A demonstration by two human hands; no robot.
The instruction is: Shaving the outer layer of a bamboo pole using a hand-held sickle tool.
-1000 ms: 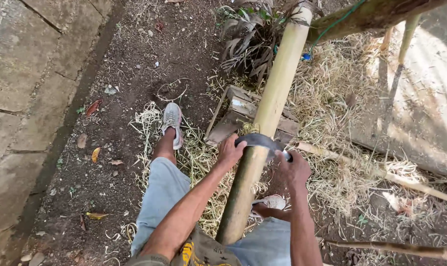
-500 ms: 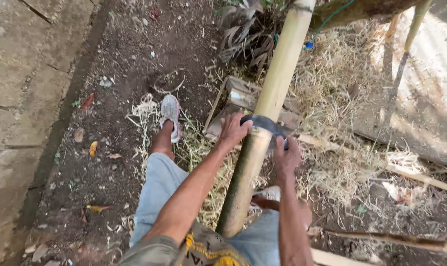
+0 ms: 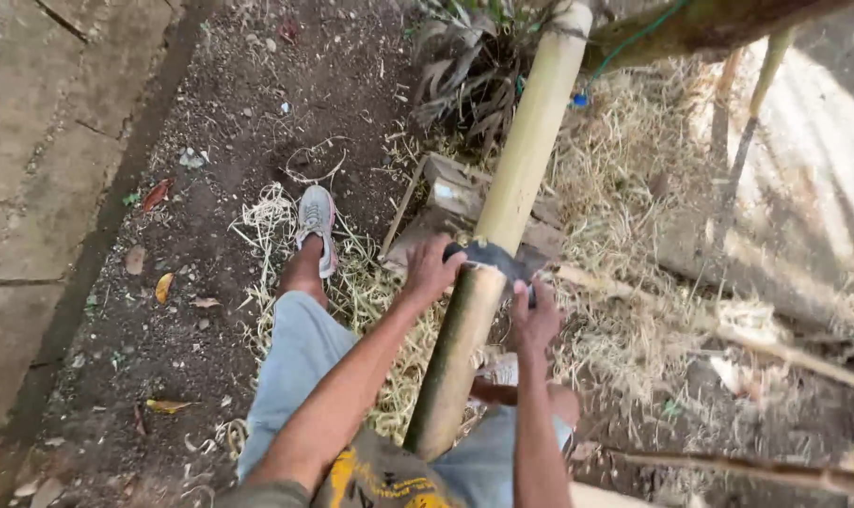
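- I see a long bamboo pole [image 3: 502,245] running from near centre, between my knees, up to the far right, leaning over a wooden block [image 3: 450,202].
- My left hand [image 3: 433,268] sits on the pole's left side, fingers curled shut around one end of a dark metal blade [image 3: 495,256].
- My right hand [image 3: 537,315] is on the pole's right side, fingers wrapped around the blade's other end; the grip itself is hidden under the palm.
- The blade lies across the pole, right where pale scraped bamboo meets the green skin nearer me.
- My left foot in a grey shoe [image 3: 316,226] rests on the dirt, left of the block.
- Dry straw [image 3: 634,188] covers the ground to the right.
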